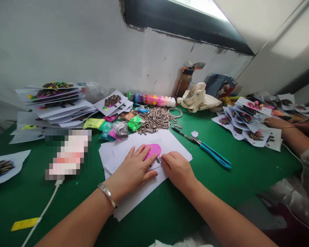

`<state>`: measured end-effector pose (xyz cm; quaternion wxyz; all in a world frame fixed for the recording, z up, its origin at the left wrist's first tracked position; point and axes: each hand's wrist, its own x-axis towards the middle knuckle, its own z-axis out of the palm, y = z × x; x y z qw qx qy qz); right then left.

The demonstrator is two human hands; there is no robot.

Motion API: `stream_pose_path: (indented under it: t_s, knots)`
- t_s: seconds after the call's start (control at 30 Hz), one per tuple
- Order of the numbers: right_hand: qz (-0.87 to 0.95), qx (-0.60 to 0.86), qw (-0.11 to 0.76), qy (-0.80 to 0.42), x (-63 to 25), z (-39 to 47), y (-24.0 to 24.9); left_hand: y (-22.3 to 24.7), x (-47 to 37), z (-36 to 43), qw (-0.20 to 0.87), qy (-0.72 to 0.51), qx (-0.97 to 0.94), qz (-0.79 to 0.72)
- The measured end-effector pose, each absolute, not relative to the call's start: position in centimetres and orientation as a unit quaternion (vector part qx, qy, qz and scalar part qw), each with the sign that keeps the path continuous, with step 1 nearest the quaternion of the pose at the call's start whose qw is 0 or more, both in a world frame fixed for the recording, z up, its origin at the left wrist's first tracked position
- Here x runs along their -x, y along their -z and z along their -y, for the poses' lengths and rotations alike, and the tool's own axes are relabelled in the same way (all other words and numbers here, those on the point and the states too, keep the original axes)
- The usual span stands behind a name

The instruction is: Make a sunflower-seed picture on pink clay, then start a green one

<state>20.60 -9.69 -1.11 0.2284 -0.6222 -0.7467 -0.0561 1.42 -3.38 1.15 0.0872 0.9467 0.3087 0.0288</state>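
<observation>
My left hand point(136, 166) lies flat on a stack of white paper point(141, 200), fingers stretched out, partly covering a flat pink oval of modelling clay point(153, 150). My right hand point(179, 171) rests at the right part of the sheet. Its thumb and index finger are pinched together near the oval's lower edge; what is between them, if anything, is too small to make out. A dark sunflower seed point(158, 160) sits just below the pink clay, between the two hands.
Behind the paper lie a heap of sunflower seeds point(156, 120) and bags of coloured clay point(114, 130). A blue utility knife point(215, 156) and a pen point(182, 133) lie right. Decorated sheets point(64, 111) are piled left. A co-worker's arm point(296, 132) reaches in at right.
</observation>
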Motion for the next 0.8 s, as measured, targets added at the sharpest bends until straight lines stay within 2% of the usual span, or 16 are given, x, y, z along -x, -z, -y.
stream_pose_path:
  t_s: [0.2, 0.37, 0.8]
  knots:
    - [0.764, 0.602, 0.228, 0.047, -20.09, 9.89, 0.86, -1.5, -1.64, 3.52, 0.076, 0.014, -0.946, -0.313]
    - [0.748, 0.611, 0.261, 0.01, -20.37, 9.93, 1.02, -1.6, -1.65, 3.65, 0.084, 0.016, -0.945, -0.316]
    - [0.753, 0.604, 0.262, 0.006, -20.01, 9.73, 1.2, -1.21, -1.84, 3.83, 0.078, 0.011, -0.942, -0.326]
